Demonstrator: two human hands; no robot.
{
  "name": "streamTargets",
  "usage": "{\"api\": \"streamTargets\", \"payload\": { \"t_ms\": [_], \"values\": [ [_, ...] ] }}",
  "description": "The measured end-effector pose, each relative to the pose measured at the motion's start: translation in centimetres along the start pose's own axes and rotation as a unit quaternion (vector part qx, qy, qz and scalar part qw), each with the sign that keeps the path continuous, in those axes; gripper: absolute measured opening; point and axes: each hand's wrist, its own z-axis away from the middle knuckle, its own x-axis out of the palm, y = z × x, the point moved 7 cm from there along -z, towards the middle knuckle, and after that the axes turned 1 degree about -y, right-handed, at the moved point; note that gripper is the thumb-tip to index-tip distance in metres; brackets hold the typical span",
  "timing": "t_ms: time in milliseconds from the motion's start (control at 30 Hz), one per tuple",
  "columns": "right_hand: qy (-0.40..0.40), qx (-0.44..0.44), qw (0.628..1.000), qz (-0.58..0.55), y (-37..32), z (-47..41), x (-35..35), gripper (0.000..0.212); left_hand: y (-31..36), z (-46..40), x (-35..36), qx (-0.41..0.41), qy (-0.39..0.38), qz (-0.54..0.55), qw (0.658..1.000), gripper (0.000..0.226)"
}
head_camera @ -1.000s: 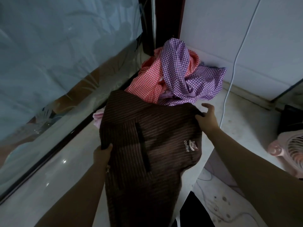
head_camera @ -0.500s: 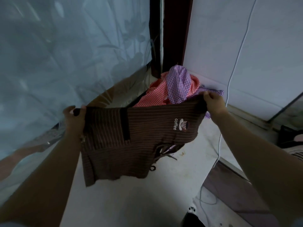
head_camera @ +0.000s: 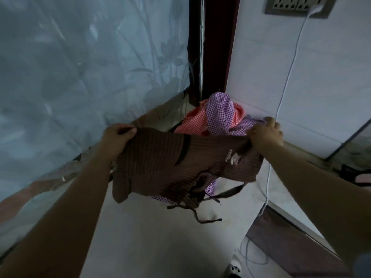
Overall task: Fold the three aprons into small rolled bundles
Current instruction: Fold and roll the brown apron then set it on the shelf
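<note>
Since half a second ago the brown striped apron (head_camera: 160,163) has been lifted higher and pulled wider between the two hands, and it now sags and twists in the middle rather than hanging as a flat panel. It is held in the air above the pale counter (head_camera: 152,243), its dark ties (head_camera: 200,213) dangling from the lower edge toward the surface. The left hand (head_camera: 116,137) grips the apron's left top corner, fingers curled over the cloth with the thumb on the near side. The right hand (head_camera: 265,133) clutches the right top corner in a closed fist, with the fabric bunched under it beside the pale logo (head_camera: 232,157).

Just beyond the brown apron, in the far corner of the counter, lie the purple checked apron (head_camera: 220,115) and the orange checked apron (head_camera: 190,123) in a crumpled heap, the purple one draped over the orange. A piece of purple check also shows below the brown apron's hem.

To the left stands a frosted glass panel (head_camera: 80,77). On the right, a white cable (head_camera: 289,77) runs down the wall (head_camera: 321,67) from a wall socket (head_camera: 297,7).
</note>
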Motion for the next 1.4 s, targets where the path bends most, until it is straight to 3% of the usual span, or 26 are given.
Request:
{"api": "streamTargets", "payload": {
  "t_ms": [67,133,234,367,534,567,634,768,868,934,968,1001,1035,1101,1168,1268,1335,1402],
  "values": [
    [-0.031,-0.125,0.986,-0.109,-4.5,1.8,0.2,0.049,2.3,0.9,2.8,0.022,-0.047,-0.018,0.998,0.007],
    [-0.145,-0.221,0.939,-0.222,-10.3,5.0,1.0,0.066,4.2,2.0,5.5,0.033,-0.089,-0.006,0.995,0.014],
    [-0.260,-0.283,0.889,-0.248,-16.8,9.4,2.7,0.078,6.9,3.2,8.2,0.057,-0.131,0.027,0.989,0.020],
    [-0.200,-0.283,0.910,-0.229,-18.0,9.0,3.0,0.040,8.0,2.9,8.1,0.082,-0.132,-0.007,0.988,0.022],
    [-0.128,-0.278,0.916,-0.260,-15.1,6.3,1.3,0.028,3.2,1.6,3.7,-0.032,0.007,0.082,0.996,0.013],
    [-0.122,-0.289,0.909,-0.273,-14.8,6.2,0.9,0.026,2.3,1.6,3.6,-0.047,-0.003,0.045,0.998,0.014],
    [-0.121,-0.321,0.893,-0.291,-14.8,6.1,0.1,0.023,0.6,2.4,5.4,-0.084,-0.105,-0.008,0.991,0.025],
    [-0.075,-0.351,0.885,-0.296,-15.2,6.2,-1.6,0.022,-1.9,6.6,10.5,-0.292,-0.332,0.033,0.896,0.044],
    [-0.001,-0.326,0.892,-0.312,-14.6,5.9,-3.2,0.025,-2.2,8.1,10.8,-0.304,-0.449,-0.205,0.815,0.068],
    [0.014,-0.296,0.889,-0.348,-14.2,5.7,-4.3,0.025,-2.6,8.9,10.7,-0.294,-0.508,-0.274,0.762,0.060],
    [0.010,-0.280,0.886,-0.368,-14.0,5.5,-4.4,0.025,-3.1,9.2,11.0,-0.280,-0.531,-0.273,0.751,0.050],
    [-0.001,-0.265,0.880,-0.395,-13.7,5.4,-4.4,0.027,-3.3,9.2,11.4,-0.259,-0.539,-0.253,0.761,0.048],
    [-0.027,-0.243,0.872,-0.424,-13.3,5.1,-4.1,0.028,-3.2,8.9,11.9,-0.232,-0.523,-0.208,0.794,0.051],
    [-0.093,-0.192,0.846,-0.488,-12.9,4.9,-3.4,0.028,-1.1,7.5,12.4,-0.159,-0.407,-0.054,0.898,0.045],
    [-0.123,-0.142,0.840,-0.509,-12.4,4.3,-2.9,0.022,1.1,5.5,11.3,-0.079,-0.248,0.083,0.962,0.024],
    [-0.139,-0.056,0.829,-0.538,-11.0,2.8,-2.2,0.025,1.8,3.2,9.7,-0.104,-0.115,0.186,0.970,0.006],
    [-0.175,0.010,0.795,-0.581,-9.7,2.1,-1.1,0.029,2.9,1.6,7.8,-0.035,-0.052,0.138,0.988,0.007],
    [-0.184,0.042,0.804,-0.564,-8.6,2.0,-1.0,0.028,3.4,0.4,7.8,0.063,-0.080,-0.013,0.995,0.051]
  ]
}}
